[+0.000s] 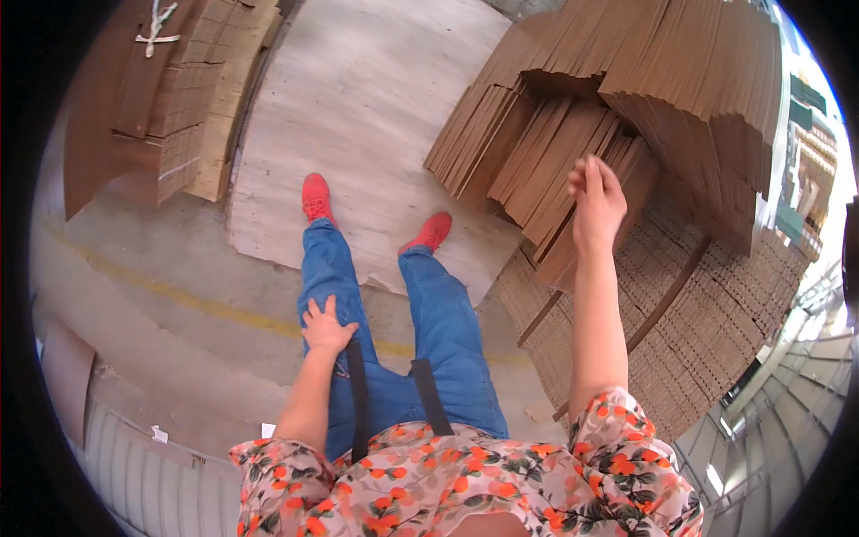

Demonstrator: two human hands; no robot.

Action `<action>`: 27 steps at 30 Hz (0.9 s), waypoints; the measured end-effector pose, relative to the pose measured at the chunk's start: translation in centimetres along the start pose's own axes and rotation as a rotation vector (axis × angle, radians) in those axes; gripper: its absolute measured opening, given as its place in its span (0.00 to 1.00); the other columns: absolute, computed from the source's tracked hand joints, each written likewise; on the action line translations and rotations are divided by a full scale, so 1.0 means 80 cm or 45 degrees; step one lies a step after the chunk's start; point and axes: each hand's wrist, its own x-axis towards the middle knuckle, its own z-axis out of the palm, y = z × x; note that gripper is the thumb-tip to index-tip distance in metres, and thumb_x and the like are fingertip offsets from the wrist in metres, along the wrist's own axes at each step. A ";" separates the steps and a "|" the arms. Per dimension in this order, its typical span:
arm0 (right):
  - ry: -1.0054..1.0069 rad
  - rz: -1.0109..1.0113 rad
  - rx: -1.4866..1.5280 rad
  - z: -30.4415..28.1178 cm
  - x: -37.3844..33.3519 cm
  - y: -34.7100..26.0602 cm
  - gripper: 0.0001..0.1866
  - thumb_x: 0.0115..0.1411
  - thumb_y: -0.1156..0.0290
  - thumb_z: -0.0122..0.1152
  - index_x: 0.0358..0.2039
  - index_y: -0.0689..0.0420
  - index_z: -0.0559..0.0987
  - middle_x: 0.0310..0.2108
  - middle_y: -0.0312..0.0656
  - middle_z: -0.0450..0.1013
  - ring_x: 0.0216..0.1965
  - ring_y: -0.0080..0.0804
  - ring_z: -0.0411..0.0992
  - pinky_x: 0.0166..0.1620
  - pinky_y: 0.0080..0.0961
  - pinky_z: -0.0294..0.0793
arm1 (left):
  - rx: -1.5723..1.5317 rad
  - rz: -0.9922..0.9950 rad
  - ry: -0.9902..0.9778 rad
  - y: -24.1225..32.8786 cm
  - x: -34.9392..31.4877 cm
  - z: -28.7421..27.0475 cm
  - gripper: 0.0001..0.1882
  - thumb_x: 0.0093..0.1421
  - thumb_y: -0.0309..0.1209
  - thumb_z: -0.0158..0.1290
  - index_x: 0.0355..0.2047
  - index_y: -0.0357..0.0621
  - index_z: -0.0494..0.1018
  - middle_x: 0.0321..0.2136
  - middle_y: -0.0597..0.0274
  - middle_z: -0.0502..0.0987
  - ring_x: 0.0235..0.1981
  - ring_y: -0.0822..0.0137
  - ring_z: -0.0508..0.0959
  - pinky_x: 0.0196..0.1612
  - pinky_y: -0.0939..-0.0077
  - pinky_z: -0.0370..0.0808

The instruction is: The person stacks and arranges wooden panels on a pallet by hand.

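Note:
My left hand [329, 327] rests on the left leg of my blue jeans [452, 313], just above the knee. Its fingers are spread and hold nothing. My right hand [598, 210] is raised in front of a stack of flat brown cardboard sheets [546, 170]. The fingers of that hand are curled in, with nothing visible between them. Whether it touches the cardboard I cannot tell. Taller cardboard piles [689, 54] stand around this lower stack, their edges turned toward me.
My red shoes [317, 199] stand on a pale board [358, 107] on the floor. More cardboard bundles [143, 98], one with white string [159, 31], are at the left. A corrugated stack with dark straps [689, 322] is at the right. A yellow line [197, 300] crosses the concrete.

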 end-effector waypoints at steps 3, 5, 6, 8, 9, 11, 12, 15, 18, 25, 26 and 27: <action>0.033 0.175 0.314 0.038 0.067 0.006 0.12 0.60 0.69 0.54 0.43 0.61 0.73 0.31 0.38 0.72 0.30 0.25 0.70 0.31 0.20 0.69 | 0.072 0.079 0.037 -0.003 0.019 -0.043 0.42 0.41 0.47 0.62 0.56 0.50 0.60 0.60 0.48 0.53 0.59 0.49 0.57 0.55 0.53 0.62; 0.181 0.256 0.614 0.043 0.108 0.014 0.10 0.60 0.68 0.54 0.41 0.57 0.72 0.30 0.36 0.71 0.31 0.28 0.70 0.32 0.25 0.69 | 0.076 0.099 0.033 -0.002 0.033 -0.050 0.41 0.41 0.47 0.62 0.55 0.49 0.61 0.60 0.48 0.54 0.58 0.49 0.58 0.55 0.54 0.62; 0.195 0.260 0.599 0.047 0.123 0.017 0.10 0.60 0.68 0.54 0.41 0.57 0.72 0.30 0.36 0.71 0.31 0.28 0.70 0.32 0.25 0.69 | 0.089 0.094 0.048 -0.007 0.038 -0.054 0.40 0.41 0.47 0.62 0.54 0.48 0.62 0.59 0.48 0.55 0.57 0.50 0.59 0.55 0.55 0.63; 0.270 0.248 0.593 0.047 0.144 0.017 0.07 0.60 0.68 0.55 0.37 0.55 0.73 0.31 0.36 0.72 0.31 0.30 0.70 0.33 0.27 0.69 | 0.094 0.124 0.085 -0.017 0.041 -0.056 0.40 0.40 0.46 0.63 0.53 0.47 0.64 0.57 0.48 0.57 0.56 0.50 0.61 0.54 0.58 0.64; 0.264 0.240 0.580 0.049 0.149 0.018 0.06 0.59 0.68 0.56 0.36 0.54 0.72 0.31 0.35 0.72 0.31 0.30 0.70 0.32 0.27 0.69 | 0.096 0.134 0.146 -0.022 0.042 -0.057 0.39 0.39 0.46 0.64 0.52 0.46 0.66 0.56 0.47 0.60 0.54 0.50 0.63 0.54 0.60 0.65; 0.273 0.223 0.532 0.047 0.156 0.021 0.07 0.58 0.68 0.57 0.36 0.54 0.72 0.30 0.35 0.72 0.31 0.30 0.70 0.32 0.27 0.69 | 0.095 0.154 0.140 -0.026 0.045 -0.060 0.39 0.39 0.46 0.63 0.52 0.46 0.66 0.56 0.47 0.60 0.54 0.50 0.63 0.54 0.60 0.65; 0.274 0.205 0.495 0.049 0.155 0.020 0.07 0.58 0.68 0.57 0.36 0.54 0.73 0.30 0.35 0.72 0.31 0.30 0.70 0.32 0.27 0.69 | 0.094 0.168 0.145 -0.028 0.046 -0.061 0.38 0.40 0.46 0.63 0.52 0.46 0.66 0.56 0.47 0.60 0.54 0.50 0.63 0.54 0.61 0.65; 0.332 0.111 0.355 0.055 0.148 0.019 0.11 0.57 0.67 0.59 0.38 0.57 0.73 0.30 0.36 0.72 0.28 0.29 0.71 0.30 0.25 0.69 | 0.072 0.192 0.139 -0.031 0.048 -0.060 0.36 0.41 0.45 0.61 0.51 0.46 0.66 0.56 0.46 0.60 0.54 0.49 0.62 0.54 0.59 0.63; 0.370 0.013 0.184 0.057 0.144 0.013 0.14 0.57 0.65 0.60 0.39 0.59 0.74 0.30 0.37 0.72 0.26 0.27 0.71 0.27 0.23 0.69 | 0.054 0.202 0.170 -0.032 0.048 -0.056 0.36 0.41 0.45 0.61 0.50 0.46 0.66 0.56 0.46 0.61 0.54 0.49 0.62 0.54 0.59 0.64; 0.361 -0.063 0.003 0.052 0.147 0.008 0.16 0.56 0.63 0.61 0.38 0.63 0.76 0.33 0.40 0.73 0.26 0.26 0.72 0.25 0.19 0.69 | 0.050 0.213 0.193 -0.029 0.048 -0.050 0.35 0.42 0.46 0.61 0.50 0.47 0.67 0.56 0.47 0.61 0.54 0.50 0.62 0.54 0.59 0.63; 0.365 -0.065 0.002 0.051 0.146 0.008 0.16 0.56 0.63 0.61 0.38 0.63 0.76 0.33 0.40 0.73 0.26 0.26 0.72 0.25 0.19 0.69 | 0.051 0.210 0.192 -0.027 0.048 -0.050 0.35 0.42 0.46 0.61 0.50 0.47 0.67 0.56 0.47 0.61 0.55 0.50 0.62 0.54 0.59 0.63; 0.344 -0.078 -0.002 0.051 0.145 0.007 0.16 0.56 0.63 0.61 0.37 0.63 0.76 0.32 0.40 0.73 0.26 0.26 0.72 0.25 0.19 0.69 | 0.053 0.205 0.192 -0.026 0.048 -0.050 0.35 0.42 0.46 0.61 0.50 0.47 0.67 0.56 0.47 0.61 0.55 0.50 0.62 0.54 0.59 0.62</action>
